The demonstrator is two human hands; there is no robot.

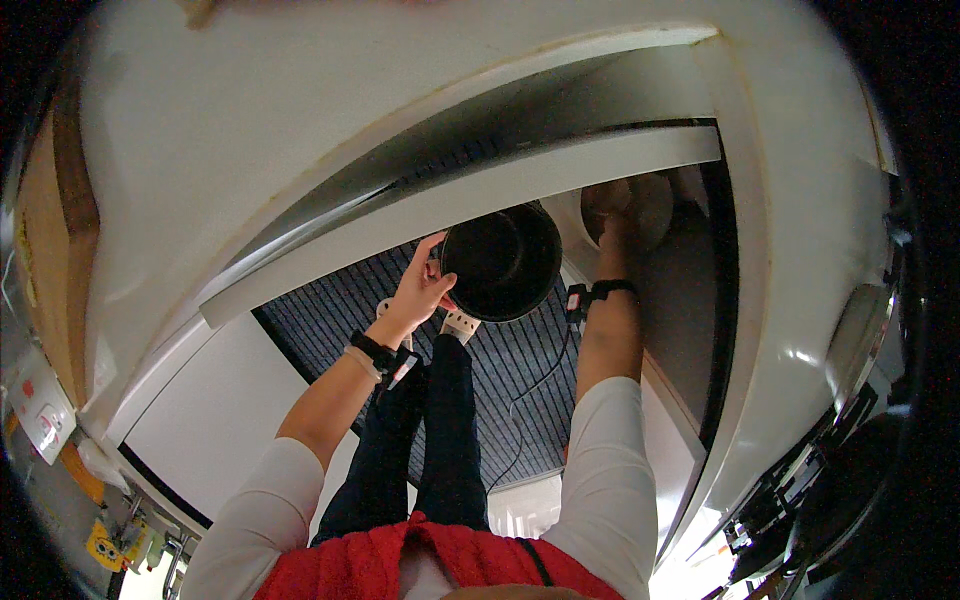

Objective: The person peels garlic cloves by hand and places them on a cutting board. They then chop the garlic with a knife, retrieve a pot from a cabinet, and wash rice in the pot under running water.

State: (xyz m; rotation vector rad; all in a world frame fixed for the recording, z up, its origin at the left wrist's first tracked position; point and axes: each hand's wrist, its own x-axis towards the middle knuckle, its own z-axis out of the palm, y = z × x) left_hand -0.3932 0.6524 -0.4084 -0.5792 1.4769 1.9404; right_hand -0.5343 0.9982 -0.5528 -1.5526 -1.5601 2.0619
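My left hand grips the rim of a round, deep black pot, thumb and fingers at its left side. The pot's dark interior faces up towards me, and it hangs above a striped floor mat. My right hand reaches into a shadowy cabinet on the right. It is at a round, pale-rimmed vessel, perhaps a bowl or pot. The fingers are too dim to tell whether they hold it.
An open cabinet door stands beside my right arm. The white countertop curves overhead, with a pale drawer or panel edge beneath it. A thin cable trails over the mat. At far right is a black pan.
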